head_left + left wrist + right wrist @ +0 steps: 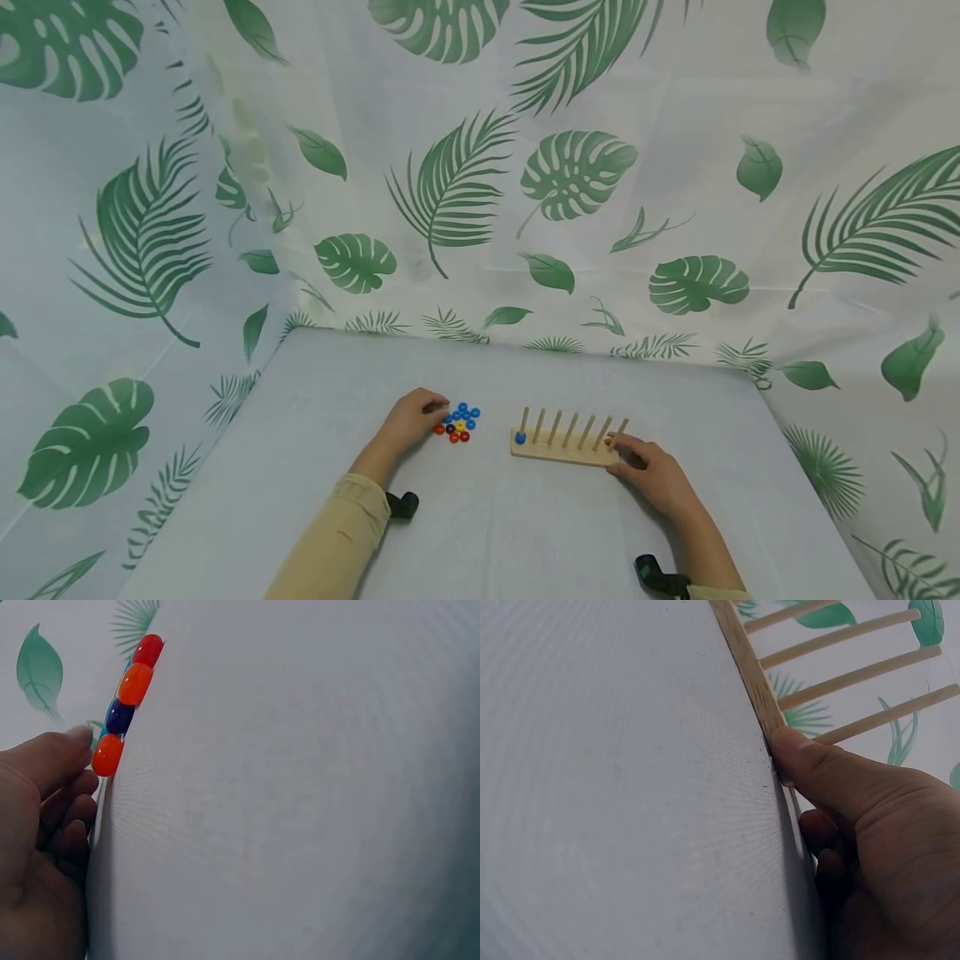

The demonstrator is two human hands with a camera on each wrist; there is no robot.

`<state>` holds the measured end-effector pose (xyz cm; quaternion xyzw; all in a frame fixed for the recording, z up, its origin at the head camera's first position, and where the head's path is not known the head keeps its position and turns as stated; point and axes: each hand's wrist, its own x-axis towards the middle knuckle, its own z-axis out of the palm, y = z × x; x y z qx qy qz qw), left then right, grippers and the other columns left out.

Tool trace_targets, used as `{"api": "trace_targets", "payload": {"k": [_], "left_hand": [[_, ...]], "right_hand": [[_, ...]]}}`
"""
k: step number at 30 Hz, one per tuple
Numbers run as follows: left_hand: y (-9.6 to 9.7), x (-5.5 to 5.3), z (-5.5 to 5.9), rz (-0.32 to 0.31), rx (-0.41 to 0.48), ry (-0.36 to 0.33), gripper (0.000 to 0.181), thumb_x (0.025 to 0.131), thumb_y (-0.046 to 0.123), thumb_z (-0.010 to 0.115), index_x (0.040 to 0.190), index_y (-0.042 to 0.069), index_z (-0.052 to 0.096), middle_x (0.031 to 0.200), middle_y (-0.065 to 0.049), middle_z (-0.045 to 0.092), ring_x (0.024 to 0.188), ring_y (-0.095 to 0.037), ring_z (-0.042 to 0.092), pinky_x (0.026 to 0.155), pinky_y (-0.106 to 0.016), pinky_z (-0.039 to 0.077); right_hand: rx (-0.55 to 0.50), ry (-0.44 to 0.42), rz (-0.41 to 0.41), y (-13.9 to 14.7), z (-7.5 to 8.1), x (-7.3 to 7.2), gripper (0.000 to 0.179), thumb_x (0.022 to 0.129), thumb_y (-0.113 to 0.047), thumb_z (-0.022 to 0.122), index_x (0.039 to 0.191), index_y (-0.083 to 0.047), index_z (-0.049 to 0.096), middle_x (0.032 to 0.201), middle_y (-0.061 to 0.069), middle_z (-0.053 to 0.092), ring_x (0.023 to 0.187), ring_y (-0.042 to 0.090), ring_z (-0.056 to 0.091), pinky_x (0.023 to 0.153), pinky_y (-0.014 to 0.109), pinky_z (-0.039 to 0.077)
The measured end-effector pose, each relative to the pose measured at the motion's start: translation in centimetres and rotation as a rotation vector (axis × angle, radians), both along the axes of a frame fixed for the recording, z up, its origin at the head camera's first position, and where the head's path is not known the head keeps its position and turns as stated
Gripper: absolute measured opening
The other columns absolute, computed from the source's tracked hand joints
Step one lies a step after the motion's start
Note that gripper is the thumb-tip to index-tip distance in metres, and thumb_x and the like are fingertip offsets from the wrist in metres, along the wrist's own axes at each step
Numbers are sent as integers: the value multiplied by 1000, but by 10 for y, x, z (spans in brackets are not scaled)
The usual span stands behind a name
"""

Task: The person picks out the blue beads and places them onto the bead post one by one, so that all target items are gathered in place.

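A loose cluster of small beads (462, 407), blue, red, orange, yellow and dark blue, lies on the white table. My left hand (411, 418) is at its left side, thumb and fingertips right by the blue beads. In the left wrist view the thumb (64, 754) overlaps the edge of the cluster, beside an orange bead (108, 755); I cannot tell whether a bead is pinched. My right hand (660, 477) grips the right end of a wooden peg board (558, 451), thumb on its near edge. One blue bead (521, 437) sits on the leftmost peg.
Upright wooden pegs (855, 675) stand in a row along the board, right of the bead cluster. White cloth covers the table (480, 525). Leaf-printed curtains (480, 167) hang behind and at both sides. A black wrist device (403, 505) sits on each forearm.
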<state>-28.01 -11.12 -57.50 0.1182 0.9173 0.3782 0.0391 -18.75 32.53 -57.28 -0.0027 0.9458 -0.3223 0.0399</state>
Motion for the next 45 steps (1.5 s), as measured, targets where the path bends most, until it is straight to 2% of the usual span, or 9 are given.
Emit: {"api": "trace_targets", "payload": {"k": [9,19,28,33,45], "left_hand": [[-1,1,0,-9,-27,16,24,95,27,67,117,17,71,111,0,66,106,-17,61,97,-40,51],[-3,1,2,-35,-61,2,30,93,26,69,122,17,70,115,-1,65,112,-20,61,101,-40,49],[-3,-1,0,-48,-86,25,23,94,24,69,115,16,72,113,-2,64,110,-20,61,100,-41,49],[-2,-1,-1,-34,-78,14,22,93,25,69,113,16,72,112,-1,64,108,-19,60,99,-40,49],[-2,0,2,-38,-88,21,26,95,29,66,119,18,68,111,1,67,105,-16,61,97,-40,50]], "right_hand": [[6,-15,1,-1,2,1,60,87,-46,71,138,-15,58,142,20,54,129,42,51,104,59,41],[13,-1,9,0,1,1,58,88,-45,71,137,-15,59,143,20,53,130,43,50,104,59,41],[9,0,16,0,1,0,58,89,-44,71,137,-14,58,143,21,53,130,44,49,104,60,41],[9,-5,9,0,0,0,59,88,-46,71,137,-15,58,143,20,52,131,44,49,104,60,41],[-1,-2,7,0,1,0,58,87,-46,71,135,-15,60,143,20,53,130,43,50,104,59,41]]}}
